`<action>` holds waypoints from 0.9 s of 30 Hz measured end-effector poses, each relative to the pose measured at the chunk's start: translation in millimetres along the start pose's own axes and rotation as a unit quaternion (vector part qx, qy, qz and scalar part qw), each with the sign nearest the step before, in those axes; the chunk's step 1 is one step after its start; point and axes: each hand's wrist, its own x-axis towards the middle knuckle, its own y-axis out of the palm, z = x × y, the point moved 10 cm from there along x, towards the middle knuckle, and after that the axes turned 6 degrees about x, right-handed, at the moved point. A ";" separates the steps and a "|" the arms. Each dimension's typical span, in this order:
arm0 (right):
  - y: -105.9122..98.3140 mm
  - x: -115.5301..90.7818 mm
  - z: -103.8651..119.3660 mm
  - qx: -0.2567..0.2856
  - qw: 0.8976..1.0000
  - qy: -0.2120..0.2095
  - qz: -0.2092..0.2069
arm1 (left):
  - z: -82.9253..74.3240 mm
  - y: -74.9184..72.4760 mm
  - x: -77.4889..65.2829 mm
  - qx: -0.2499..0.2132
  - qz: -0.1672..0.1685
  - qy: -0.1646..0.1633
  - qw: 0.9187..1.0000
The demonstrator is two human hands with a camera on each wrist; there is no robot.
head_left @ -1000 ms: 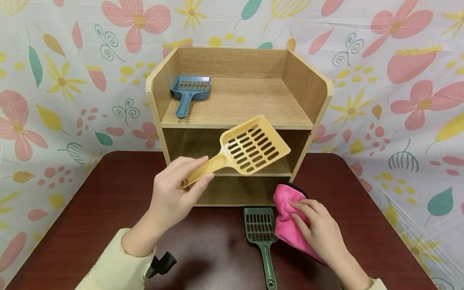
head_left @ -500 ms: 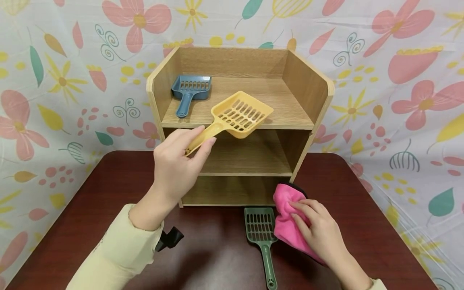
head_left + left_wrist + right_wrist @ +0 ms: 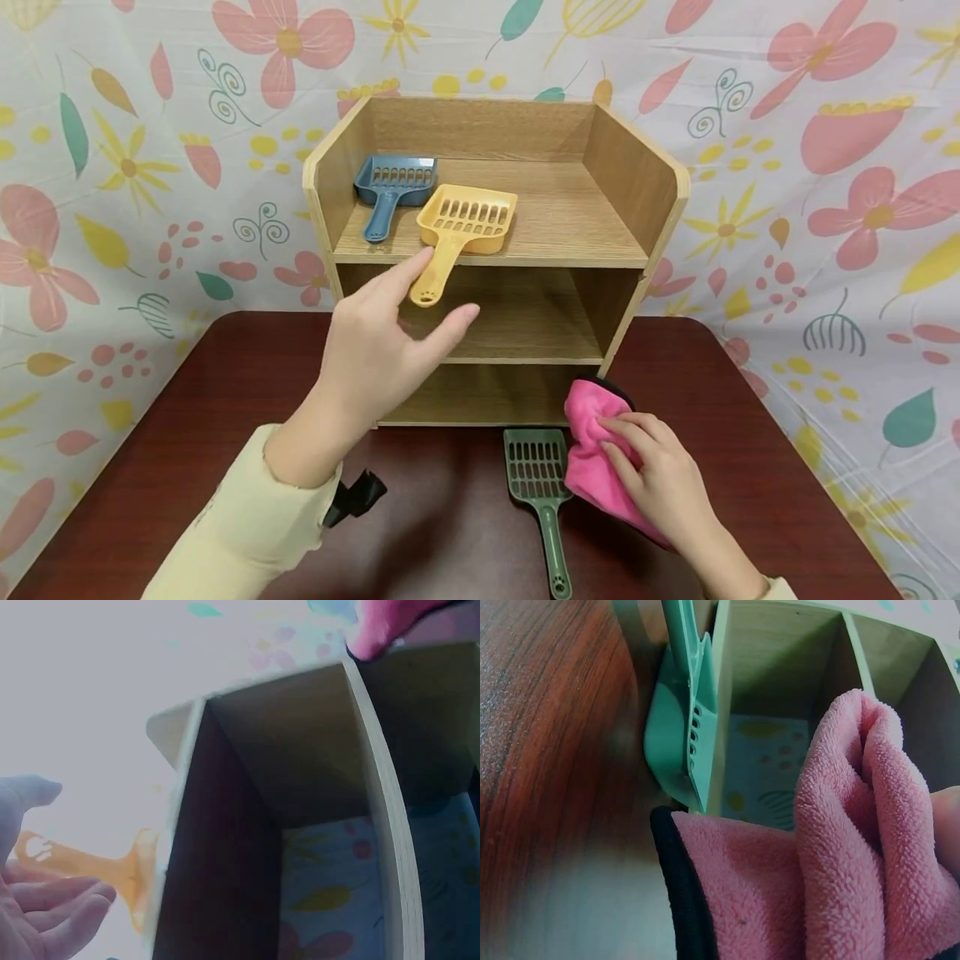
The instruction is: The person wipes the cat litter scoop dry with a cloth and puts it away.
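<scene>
A yellow litter scoop (image 3: 468,218) sits at the front of the top shelf, its handle reaching out past the edge. My left hand (image 3: 375,333) is beside that handle with thumb and fingers spread apart; the left wrist view shows the fingers (image 3: 67,900) close by the handle. Left of it on the same shelf lies a blue litter scoop (image 3: 395,190). My right hand (image 3: 660,467) pinches a bunched pink cloth (image 3: 600,450) with a black border. Next to the cloth, a green litter scoop (image 3: 543,475) lies on the table, handle toward me.
The wooden shelf unit (image 3: 495,260) stands on the dark red-brown table (image 3: 247,400), with side walls around its top and compartments below. Behind it hangs a flower-patterned sheet (image 3: 480,50). A black strap piece (image 3: 356,497) sticks out at my left cuff.
My left hand has lifted the yellow litter scoop up and back onto the top shelf, turned it straighter, and let go. The right hand and cloth have stayed in place.
</scene>
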 end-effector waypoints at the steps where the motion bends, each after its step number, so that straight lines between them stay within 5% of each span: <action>1: 0.0 0.0 0.2 0.001 1.000 0.000 0.000 | -3.0 -3.9 -2.6 -0.006 -0.003 0.009 1.000; 6: -0.4 0.7 0.2 0.002 1.000 0.003 -0.002 | -19.7 -22.3 -11.4 -0.023 -0.059 0.082 0.995; 11: 2.2 0.9 2.0 0.009 1.000 0.003 0.000 | -31.8 -20.3 -10.2 -0.012 -0.086 0.151 0.985; 27: 0.7 -1.5 0.0 -0.001 1.000 0.017 -0.001 | -27.1 15.2 9.3 0.091 -0.094 0.199 0.971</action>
